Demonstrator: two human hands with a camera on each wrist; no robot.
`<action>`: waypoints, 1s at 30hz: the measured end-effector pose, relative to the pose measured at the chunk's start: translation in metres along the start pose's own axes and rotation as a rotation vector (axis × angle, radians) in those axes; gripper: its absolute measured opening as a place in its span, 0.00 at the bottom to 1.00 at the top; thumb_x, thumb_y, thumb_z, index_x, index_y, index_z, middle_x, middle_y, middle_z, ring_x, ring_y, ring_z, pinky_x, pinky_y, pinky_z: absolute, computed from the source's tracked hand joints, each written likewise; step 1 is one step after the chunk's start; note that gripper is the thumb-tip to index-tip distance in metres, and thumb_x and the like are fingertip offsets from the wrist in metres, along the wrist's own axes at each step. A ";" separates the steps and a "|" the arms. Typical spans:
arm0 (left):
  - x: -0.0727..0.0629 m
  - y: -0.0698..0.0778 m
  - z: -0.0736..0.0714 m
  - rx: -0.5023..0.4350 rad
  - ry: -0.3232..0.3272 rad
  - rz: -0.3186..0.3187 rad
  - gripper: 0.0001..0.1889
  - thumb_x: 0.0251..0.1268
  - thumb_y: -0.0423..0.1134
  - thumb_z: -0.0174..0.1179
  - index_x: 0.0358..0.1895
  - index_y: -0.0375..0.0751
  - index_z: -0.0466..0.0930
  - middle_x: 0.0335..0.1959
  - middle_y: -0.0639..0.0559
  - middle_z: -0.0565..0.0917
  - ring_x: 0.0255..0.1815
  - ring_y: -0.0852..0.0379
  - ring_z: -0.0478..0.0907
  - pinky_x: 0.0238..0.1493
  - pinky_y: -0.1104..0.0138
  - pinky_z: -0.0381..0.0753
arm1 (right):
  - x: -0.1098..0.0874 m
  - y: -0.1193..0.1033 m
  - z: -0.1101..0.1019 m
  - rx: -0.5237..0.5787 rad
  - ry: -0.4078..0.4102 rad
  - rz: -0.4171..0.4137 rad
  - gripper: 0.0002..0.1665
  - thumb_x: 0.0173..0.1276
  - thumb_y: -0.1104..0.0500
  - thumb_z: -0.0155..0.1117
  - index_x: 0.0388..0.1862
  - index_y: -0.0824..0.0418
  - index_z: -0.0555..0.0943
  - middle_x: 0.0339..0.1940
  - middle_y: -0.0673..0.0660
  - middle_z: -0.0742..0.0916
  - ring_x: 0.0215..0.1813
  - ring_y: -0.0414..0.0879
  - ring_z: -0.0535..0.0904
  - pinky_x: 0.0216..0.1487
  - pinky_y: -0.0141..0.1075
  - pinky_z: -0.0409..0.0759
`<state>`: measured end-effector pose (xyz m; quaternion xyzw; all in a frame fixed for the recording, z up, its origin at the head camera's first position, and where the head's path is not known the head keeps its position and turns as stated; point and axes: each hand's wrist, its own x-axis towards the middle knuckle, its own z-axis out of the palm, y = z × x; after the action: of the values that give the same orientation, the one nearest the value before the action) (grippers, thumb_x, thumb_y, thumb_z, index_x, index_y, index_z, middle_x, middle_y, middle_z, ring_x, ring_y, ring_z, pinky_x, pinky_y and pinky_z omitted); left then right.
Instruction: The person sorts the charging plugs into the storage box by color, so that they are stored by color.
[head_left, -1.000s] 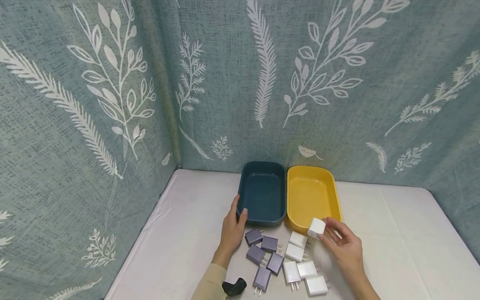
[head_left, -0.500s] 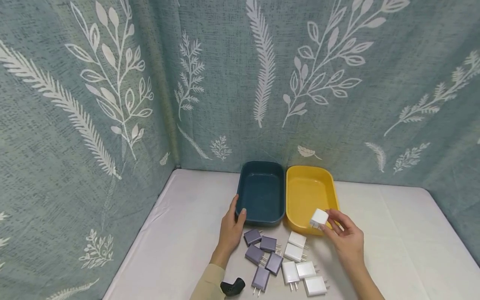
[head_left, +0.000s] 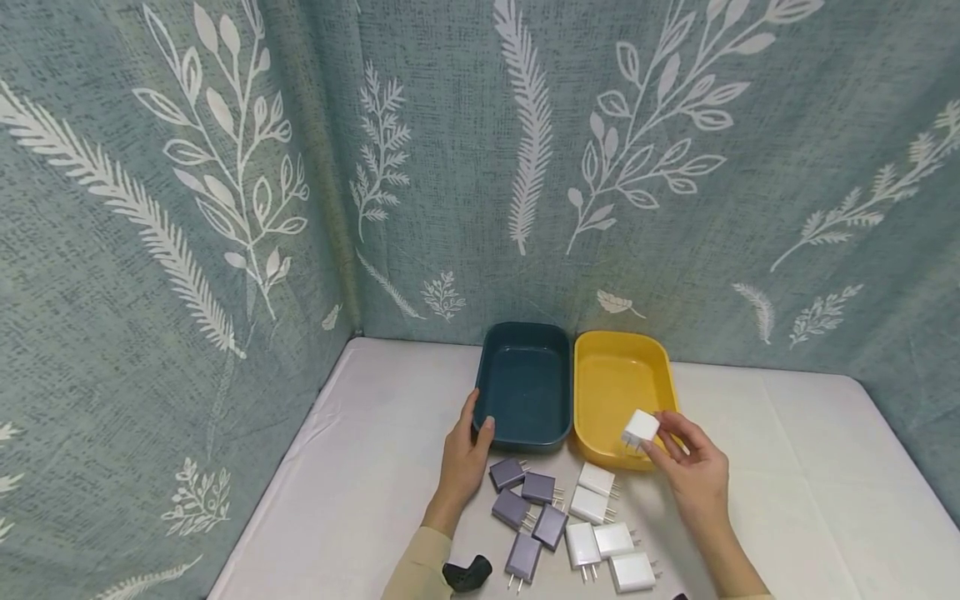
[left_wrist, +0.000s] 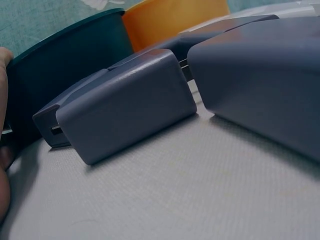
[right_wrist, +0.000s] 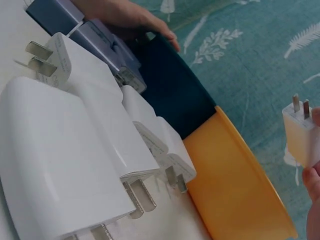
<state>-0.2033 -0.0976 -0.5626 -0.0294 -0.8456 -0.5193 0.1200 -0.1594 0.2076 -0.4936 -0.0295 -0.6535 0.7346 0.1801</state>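
My right hand (head_left: 697,471) pinches a white charger plug (head_left: 641,427) between thumb and fingers, over the front part of the yellow bin (head_left: 663,367). In the right wrist view the held white plug (right_wrist: 300,131) shows its two flat prongs pointing up. My left hand (head_left: 462,458) rests at the front left corner of the dark blue bin (head_left: 487,358), thumb at the front and fingers along the left side. Several purple-grey charger plugs (head_left: 550,527) lie before the blue bin, close to the left wrist. Several white charger plugs (head_left: 583,546) lie before the yellow bin.
Both bins stand side by side on a white-covered table (head_left: 390,392), bare inside. A green leaf-patterned curtain (head_left: 450,167) closes off the back and left. A small black object (head_left: 467,575) sits by the left sleeve (head_left: 423,567).
My right hand has moved up and slightly away, carrying the white charger plug from the yellow bin's front edge to over the bin. My left hand has stayed at the blue bin.
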 end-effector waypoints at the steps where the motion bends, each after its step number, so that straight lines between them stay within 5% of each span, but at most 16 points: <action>1: 0.000 0.000 0.000 0.002 0.001 0.001 0.30 0.75 0.53 0.47 0.76 0.54 0.55 0.76 0.50 0.63 0.76 0.49 0.61 0.76 0.52 0.59 | 0.000 0.000 0.000 -0.003 -0.003 -0.005 0.32 0.49 0.84 0.67 0.56 0.80 0.73 0.47 0.49 0.84 0.51 0.34 0.84 0.53 0.28 0.80; 13: 0.000 0.001 0.000 0.011 0.010 0.018 0.30 0.75 0.52 0.48 0.76 0.53 0.56 0.75 0.49 0.65 0.76 0.50 0.62 0.76 0.53 0.60 | 0.006 -0.006 0.005 -0.161 -0.023 -0.026 0.31 0.51 0.78 0.71 0.57 0.73 0.76 0.48 0.44 0.83 0.53 0.33 0.81 0.54 0.27 0.79; 30: -0.001 0.000 -0.001 0.011 0.010 0.017 0.30 0.75 0.54 0.47 0.76 0.55 0.55 0.75 0.50 0.64 0.76 0.49 0.62 0.76 0.52 0.60 | 0.013 -0.002 0.009 -0.097 0.022 -0.014 0.33 0.50 0.79 0.71 0.58 0.74 0.76 0.48 0.46 0.84 0.51 0.34 0.82 0.53 0.27 0.80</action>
<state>-0.2023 -0.0982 -0.5626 -0.0333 -0.8475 -0.5139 0.1288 -0.1732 0.2034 -0.4884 -0.0415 -0.6867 0.7002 0.1907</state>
